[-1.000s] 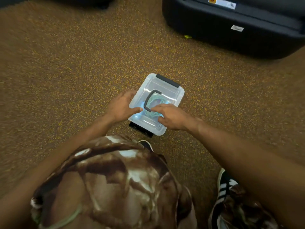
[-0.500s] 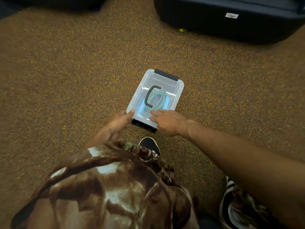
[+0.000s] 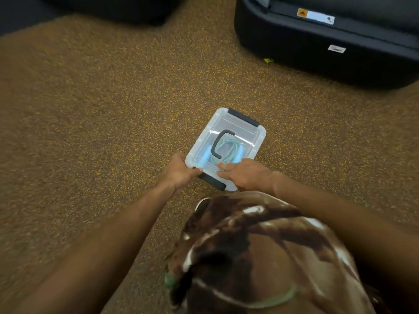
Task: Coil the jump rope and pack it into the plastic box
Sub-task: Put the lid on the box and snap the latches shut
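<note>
Box: plastic box (image 3: pixel 235 132) sits on the brown carpet (image 3: pixel 113 109), lid on, its dark carry handle (image 3: pixel 218 145) lying flat on top.
Rope: jump rope (image 3: pixel 226 148) lies coiled inside, seen through the clear lid, blue grips at either side of the coil.
Left hand: left hand (image 3: pixel 179 172) grips the near left corner of the box, fingers curled around the rim, next to the near latch (image 3: pixel 212 181).
Right hand: right hand (image 3: pixel 243 174) rests on the near end of the lid, fingers (image 3: pixel 223 165) stretched flat and close together, pressing down.
Change: a second ago both hands lay over the middle of the lid; they have since slid to its near edge.
Far latch: far latch (image 3: pixel 243 117) looks folded down.
Meaning: coiling and packing appear done; what remains is probably snapping the near latch shut.
Background: dark case (image 3: pixel 317 53) stands far right, well apart from the box.
</note>
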